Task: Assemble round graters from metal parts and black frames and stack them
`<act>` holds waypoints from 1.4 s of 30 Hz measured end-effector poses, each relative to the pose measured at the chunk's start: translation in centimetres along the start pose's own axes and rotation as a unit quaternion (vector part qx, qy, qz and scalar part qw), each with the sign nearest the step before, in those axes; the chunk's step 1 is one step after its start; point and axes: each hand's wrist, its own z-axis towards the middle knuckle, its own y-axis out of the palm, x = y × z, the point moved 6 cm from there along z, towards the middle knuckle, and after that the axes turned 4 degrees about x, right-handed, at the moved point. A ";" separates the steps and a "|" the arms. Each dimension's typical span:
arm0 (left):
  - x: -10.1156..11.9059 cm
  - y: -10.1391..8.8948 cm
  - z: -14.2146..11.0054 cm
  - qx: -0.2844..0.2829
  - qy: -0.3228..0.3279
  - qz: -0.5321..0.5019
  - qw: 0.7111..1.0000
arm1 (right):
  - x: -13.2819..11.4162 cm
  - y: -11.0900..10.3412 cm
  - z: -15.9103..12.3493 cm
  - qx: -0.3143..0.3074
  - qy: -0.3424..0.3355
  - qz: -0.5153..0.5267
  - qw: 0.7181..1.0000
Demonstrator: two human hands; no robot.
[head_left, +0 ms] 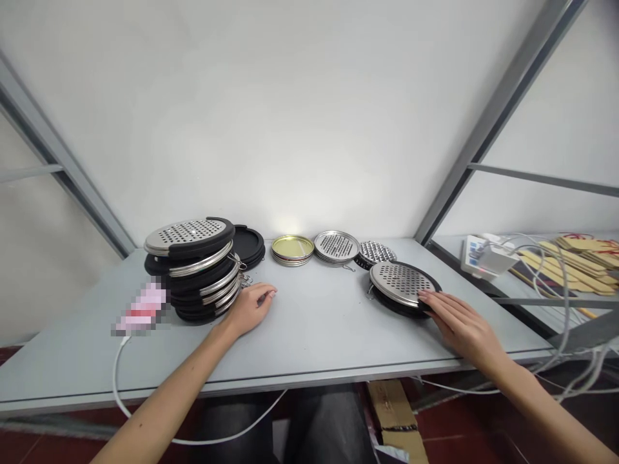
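Observation:
At the right, my right hand grips the near right edge of a round metal grater with a black rim. Its fingers lie over the edge; the thumb is hidden. Beneath that grater is a black base, and a small wire clip hangs at its left side. My left hand rests on the table with its fingers curled in, and nothing shows in it. Just left of it rises a tall stack of similar round pieces, black and metal by turns, topped by a grater disc with a black rim part.
Along the wall stand black round bases, gold-coloured discs, flat grater discs and coarser grater discs. A blurred pink item with a white cable lies left. A power strip sits beyond the right frame post.

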 end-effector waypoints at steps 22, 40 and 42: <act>-0.1 0.0 0.0 -0.011 0.002 -0.002 1.000 | 5.5 2.6 -2.4 -0.018 0.413 0.082 0.907; 0.0 0.1 0.0 -0.015 -0.001 -0.008 1.000 | 5.9 4.1 -2.3 -0.073 0.448 0.121 0.883; -0.1 0.1 -0.1 -0.011 0.000 -0.011 1.000 | 5.0 3.1 -0.9 -0.040 0.429 0.094 0.898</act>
